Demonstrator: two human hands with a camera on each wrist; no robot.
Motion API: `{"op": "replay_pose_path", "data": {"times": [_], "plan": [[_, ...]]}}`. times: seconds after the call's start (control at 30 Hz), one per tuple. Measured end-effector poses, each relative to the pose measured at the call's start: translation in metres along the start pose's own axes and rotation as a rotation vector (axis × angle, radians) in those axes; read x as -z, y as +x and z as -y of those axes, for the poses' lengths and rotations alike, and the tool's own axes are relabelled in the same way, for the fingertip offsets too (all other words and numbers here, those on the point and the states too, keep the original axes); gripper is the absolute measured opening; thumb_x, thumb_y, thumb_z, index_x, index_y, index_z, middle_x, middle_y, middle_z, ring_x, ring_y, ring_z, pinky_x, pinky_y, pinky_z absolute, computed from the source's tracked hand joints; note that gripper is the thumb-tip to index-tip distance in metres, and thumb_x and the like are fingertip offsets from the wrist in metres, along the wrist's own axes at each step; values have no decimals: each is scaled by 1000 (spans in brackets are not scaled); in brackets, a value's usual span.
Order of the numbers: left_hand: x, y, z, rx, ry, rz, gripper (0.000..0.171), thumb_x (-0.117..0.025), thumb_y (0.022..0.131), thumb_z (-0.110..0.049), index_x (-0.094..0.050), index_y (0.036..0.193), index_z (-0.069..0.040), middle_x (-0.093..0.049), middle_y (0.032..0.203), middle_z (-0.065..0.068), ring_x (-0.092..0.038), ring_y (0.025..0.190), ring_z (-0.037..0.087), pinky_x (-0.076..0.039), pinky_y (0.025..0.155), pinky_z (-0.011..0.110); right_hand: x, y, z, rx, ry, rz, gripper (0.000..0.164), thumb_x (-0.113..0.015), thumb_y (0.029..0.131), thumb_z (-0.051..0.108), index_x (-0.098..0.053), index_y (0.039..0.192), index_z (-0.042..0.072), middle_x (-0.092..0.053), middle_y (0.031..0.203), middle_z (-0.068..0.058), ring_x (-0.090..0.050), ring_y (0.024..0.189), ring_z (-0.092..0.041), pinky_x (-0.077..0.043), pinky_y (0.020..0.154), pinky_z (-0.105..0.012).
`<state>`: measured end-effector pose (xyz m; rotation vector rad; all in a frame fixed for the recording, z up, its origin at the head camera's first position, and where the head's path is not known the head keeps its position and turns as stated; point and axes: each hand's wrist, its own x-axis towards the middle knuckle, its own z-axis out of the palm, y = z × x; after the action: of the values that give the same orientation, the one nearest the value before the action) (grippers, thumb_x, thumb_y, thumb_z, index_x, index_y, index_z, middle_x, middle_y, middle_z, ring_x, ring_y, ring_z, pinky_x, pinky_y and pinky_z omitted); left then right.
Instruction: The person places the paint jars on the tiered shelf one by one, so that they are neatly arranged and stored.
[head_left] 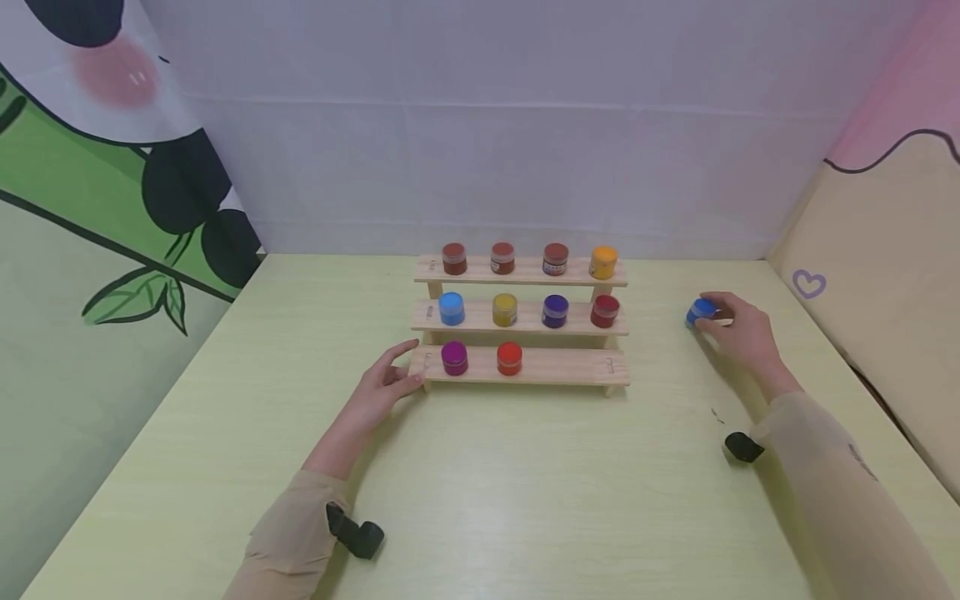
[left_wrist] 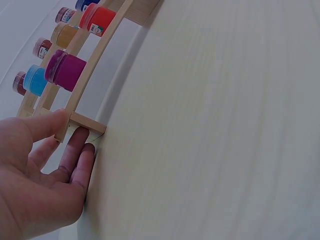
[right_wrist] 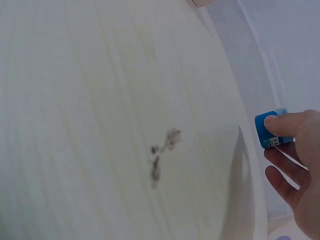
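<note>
A three-tier wooden display rack [head_left: 558,367] stands on the table, bearing small paint jars. My left hand [head_left: 384,385] grips the left end of its lowest step; in the left wrist view the thumb [left_wrist: 47,125] lies on the board and the fingers reach beneath it. On that step sit a purple jar [head_left: 454,358] and a red jar [head_left: 509,358]. Off to the right of the rack, my right hand [head_left: 742,329] pinches a blue paint jar [right_wrist: 267,131] between thumb and fingers. The right wrist view shows a label on that jar.
The middle step carries a light blue jar [head_left: 452,309], a yellow jar [head_left: 505,310], a dark blue jar [head_left: 555,311] and a dark red jar [head_left: 604,311]. Brown jars [head_left: 502,258] and an orange jar [head_left: 603,262] stand on the top step. A cloth backdrop [head_left: 525,167] rises behind the table.
</note>
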<state>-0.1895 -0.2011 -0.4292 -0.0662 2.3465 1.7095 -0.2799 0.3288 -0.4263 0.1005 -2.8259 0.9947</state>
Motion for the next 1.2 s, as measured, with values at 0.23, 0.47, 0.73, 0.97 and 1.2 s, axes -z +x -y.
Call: {"op": "replay_pose_path", "data": {"times": [0.23,0.47,0.73,0.97,1.2], "plan": [[1,-1,0,-6,-9,4,61,-55,102,-23,-28,156,-28,-56,132,26,-56,123,36,-27,114,64,2,-2,15,49,-6,-77,49,-63,98,23,-50,142,6,-62,126,-28,-64,105,-43,-45,73,-12],[0,1,0,37,-1,-17,59,-56,101,-23,-31,154,-33,-58,128,20,-56,120,32,-30,112,61,1,-5,32,126,22,-131,48,-65,96,24,-54,139,6,-64,125,-24,-61,107,-36,-37,72,0],[-1,2,1,55,12,-25,59,-56,101,-23,-31,153,-34,-58,127,18,-56,119,31,-31,112,61,0,-8,53,166,43,-205,47,-69,93,24,-58,136,11,-68,121,-18,-59,94,0,-38,72,2],[-1,0,-2,40,6,-18,60,-56,101,-24,-30,155,-32,-57,127,20,-56,119,32,-31,111,62,3,-17,79,202,87,-237,46,-70,92,24,-59,136,14,-68,119,-16,-47,88,22,-39,72,1],[-1,-1,-3,33,-2,-16,61,-56,101,-22,-29,155,-31,-58,125,19,-57,118,31,-30,111,62,7,-31,106,261,124,-252,46,-71,92,21,-60,136,17,-68,120,-12,-52,93,15,-42,76,-1]]}}
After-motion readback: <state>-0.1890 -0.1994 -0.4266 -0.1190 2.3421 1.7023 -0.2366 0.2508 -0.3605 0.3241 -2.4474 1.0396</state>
